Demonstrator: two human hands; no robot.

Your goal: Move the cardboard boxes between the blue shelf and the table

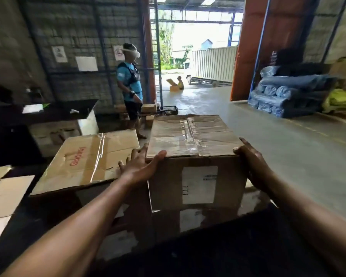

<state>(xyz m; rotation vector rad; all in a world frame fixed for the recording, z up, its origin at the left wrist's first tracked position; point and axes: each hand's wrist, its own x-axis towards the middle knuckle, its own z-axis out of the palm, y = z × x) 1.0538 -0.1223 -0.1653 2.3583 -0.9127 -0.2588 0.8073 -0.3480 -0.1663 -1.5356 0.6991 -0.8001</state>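
Your left hand (142, 165) and right hand (253, 159) grip opposite sides of the taped brown cardboard box (190, 136), which sits squarely between them, equally near both.

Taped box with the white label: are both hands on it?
Yes, the left hand grips the upper left corner of the taped box and the right hand grips its upper right corner.
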